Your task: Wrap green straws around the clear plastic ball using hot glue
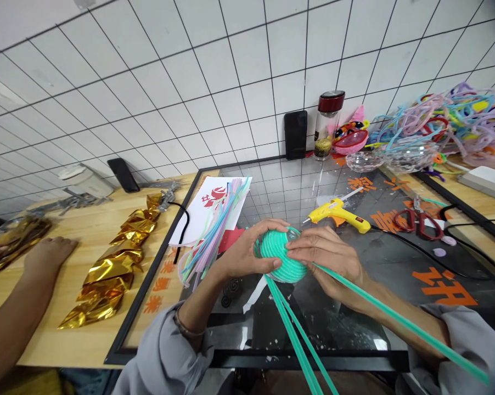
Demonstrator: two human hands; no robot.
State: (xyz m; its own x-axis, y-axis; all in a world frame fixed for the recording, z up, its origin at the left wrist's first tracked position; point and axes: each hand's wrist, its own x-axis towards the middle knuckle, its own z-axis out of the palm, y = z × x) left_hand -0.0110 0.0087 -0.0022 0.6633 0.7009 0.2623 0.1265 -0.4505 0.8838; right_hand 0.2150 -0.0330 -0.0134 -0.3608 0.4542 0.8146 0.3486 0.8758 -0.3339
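Between my hands is a ball [281, 253] wrapped in rows of turquoise pipe cleaner, with a small clear patch showing near its top. My left hand [253, 249] curls round its left side, thumb across the front. Against the right side press the fingers of my right hand [330, 258]. One long pipe cleaner [395, 311] runs from under my right hand toward the lower right. Several more turquoise strands [291, 323] hang from the ball's underside past the table's front edge. Beyond my right hand lies a yellow hot glue gun [338, 214].
Red-handled scissors [420, 220] lie right of the glue gun. Loose pipe cleaners [218, 230] rest on white paper [185, 233] at left. A phone [296, 135], a glass bottle [328, 126] and a tangled pipe-cleaner heap [432, 120] line the wall. Twisted gold foil [111, 266] sits near another person's arm [25, 307].
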